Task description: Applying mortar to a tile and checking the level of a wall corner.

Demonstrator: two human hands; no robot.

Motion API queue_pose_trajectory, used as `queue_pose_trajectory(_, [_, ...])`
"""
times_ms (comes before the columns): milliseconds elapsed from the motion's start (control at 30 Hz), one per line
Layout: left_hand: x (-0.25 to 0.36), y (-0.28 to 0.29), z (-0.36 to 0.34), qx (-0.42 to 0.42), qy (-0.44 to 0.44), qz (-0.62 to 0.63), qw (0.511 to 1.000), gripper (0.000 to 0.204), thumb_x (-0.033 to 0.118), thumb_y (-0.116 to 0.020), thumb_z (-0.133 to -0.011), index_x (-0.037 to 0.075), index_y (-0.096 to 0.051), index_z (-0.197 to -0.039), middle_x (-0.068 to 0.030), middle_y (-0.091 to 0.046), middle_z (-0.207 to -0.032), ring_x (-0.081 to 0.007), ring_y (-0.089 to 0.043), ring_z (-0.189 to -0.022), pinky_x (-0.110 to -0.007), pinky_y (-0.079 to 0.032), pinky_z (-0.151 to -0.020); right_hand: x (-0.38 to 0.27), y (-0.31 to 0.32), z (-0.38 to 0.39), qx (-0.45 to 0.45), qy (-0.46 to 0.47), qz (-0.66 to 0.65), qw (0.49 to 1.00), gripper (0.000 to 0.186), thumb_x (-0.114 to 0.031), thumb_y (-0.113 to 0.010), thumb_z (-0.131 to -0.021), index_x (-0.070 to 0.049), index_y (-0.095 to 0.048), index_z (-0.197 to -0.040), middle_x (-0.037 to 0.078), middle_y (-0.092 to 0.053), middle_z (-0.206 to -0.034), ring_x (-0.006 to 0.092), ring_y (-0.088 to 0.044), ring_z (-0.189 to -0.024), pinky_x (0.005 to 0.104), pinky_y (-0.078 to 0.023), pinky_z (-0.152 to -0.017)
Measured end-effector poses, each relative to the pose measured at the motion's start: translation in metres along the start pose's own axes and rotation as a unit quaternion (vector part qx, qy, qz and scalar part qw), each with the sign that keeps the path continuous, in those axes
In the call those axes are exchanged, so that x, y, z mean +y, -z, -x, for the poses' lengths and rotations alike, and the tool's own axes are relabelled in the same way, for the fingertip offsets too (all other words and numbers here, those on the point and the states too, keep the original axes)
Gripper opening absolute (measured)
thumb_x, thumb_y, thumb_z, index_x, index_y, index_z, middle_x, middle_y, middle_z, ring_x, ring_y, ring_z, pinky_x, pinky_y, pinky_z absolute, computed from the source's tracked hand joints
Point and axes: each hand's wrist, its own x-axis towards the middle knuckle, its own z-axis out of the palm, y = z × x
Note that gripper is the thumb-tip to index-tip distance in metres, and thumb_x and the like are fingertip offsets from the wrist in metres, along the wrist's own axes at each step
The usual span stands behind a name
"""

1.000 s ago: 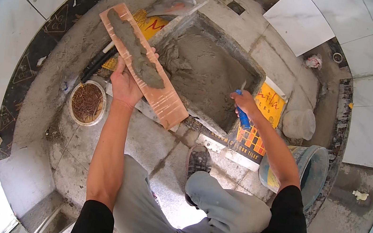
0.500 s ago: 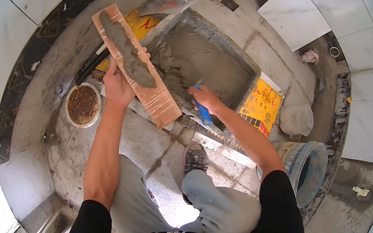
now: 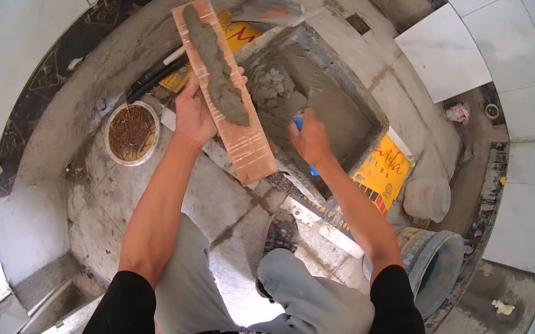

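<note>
My left hand [image 3: 194, 114] is closed around a long, narrow, tan tile strip [image 3: 252, 154], gripping it from beneath and at its sides. Along the strip's upper face lies a thick band of grey mortar [image 3: 211, 56]; the near end is bare. My right hand [image 3: 313, 140] grips a trowel by its blue handle [image 3: 298, 122]. The trowel's blade reaches into the wet mortar [image 3: 341, 105] of a rectangular grey trough [image 3: 375, 117], and part of it cannot be made out. The strip is held tilted beside the trough's left side.
A white tub [image 3: 112, 131] of brown, thin pieces sits left of my left forearm. Yellow printed sheeting [image 3: 385, 166] lies under the trough. At the right are a large bucket [image 3: 449, 261] and a pale, rounded container [image 3: 427, 198]. A white tile [image 3: 444, 55] leans at the far right.
My right hand and the trowel have moved farther into the trough, and the handle has turned more upright. The strip still rests in my left hand. The whole view has shifted slightly.
</note>
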Motion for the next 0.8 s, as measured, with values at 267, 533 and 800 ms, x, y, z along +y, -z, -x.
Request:
queue_pose_trajectory(267, [-0.012,-0.001,-0.008,-0.020,0.014,0.009,1.000,0.065,0.048,-0.032,-0.109,0.001,-0.034,-0.154,-0.0241,-0.051,-0.147,-0.0389,-0.053,-0.133,-0.052,-0.042,-0.113,0.011,0.015,-0.008,-0.154,-0.189,-0.239,0.940,0.029,-0.026,-0.065,-0.094,0.002,-0.058,-0.096,0.015,-0.062,-0.069,0.0235,-0.065,-0.057,0.0445,-0.052,-0.047])
queue_pose_trajectory(533, [-0.011,-0.002,-0.003,-0.008,0.018,0.014,1.000,0.063,0.046,-0.030,-0.111,0.000,-0.035,-0.153,-0.0235,-0.052,-0.145,-0.0391,-0.054,-0.131,-0.052,-0.044,-0.112,0.019,0.005,-0.022,-0.186,-0.257,-0.287,0.904,0.028,-0.027,-0.064,-0.095,0.001,-0.062,-0.096,0.009,-0.055,-0.065,0.0197,-0.056,-0.050,0.0382,-0.047,-0.042])
queue_pose_trajectory(800, [-0.019,-0.009,-0.011,-0.033,0.031,0.016,0.999,0.063,0.047,-0.030,-0.110,0.001,-0.035,-0.153,-0.0229,-0.054,-0.142,-0.0408,-0.054,-0.130,-0.053,-0.046,-0.109,0.074,0.010,-0.041,-0.113,-0.056,0.082,0.989,0.032,-0.030,-0.066,-0.093,-0.001,-0.062,-0.080,0.010,-0.057,-0.059,0.0216,-0.057,-0.045,0.0370,-0.048,-0.043])
